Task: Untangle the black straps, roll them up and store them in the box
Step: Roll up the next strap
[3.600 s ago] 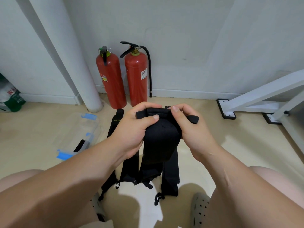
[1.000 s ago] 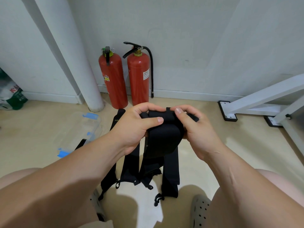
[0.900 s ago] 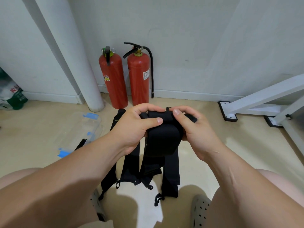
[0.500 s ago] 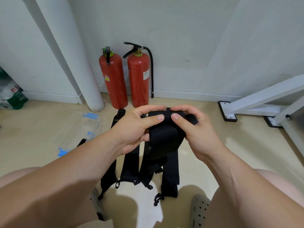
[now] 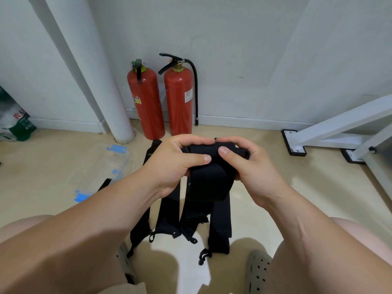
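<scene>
I hold a partly rolled black strap (image 5: 209, 183) in the air in front of me. My left hand (image 5: 172, 164) grips the roll's left end, thumb across its front. My right hand (image 5: 248, 166) grips the right end, thumb on top. The strap's loose tail hangs down from the roll. Several more black straps (image 5: 219, 225) with small clips lie flat on the floor below. The clear plastic box (image 5: 101, 166) with blue latches sits on the floor at the left, with a black piece showing by its near edge.
Two red fire extinguishers (image 5: 161, 100) stand against the wall behind the straps, beside a white pipe (image 5: 106, 88). A white metal frame (image 5: 343, 126) with black feet is at the right. A green bag (image 5: 14, 122) sits at far left. My knees and grey shoes frame the bottom.
The roll has been turned a little further between my hands, and both thumbs have come closer together over its top. The straps on the floor have not moved.
</scene>
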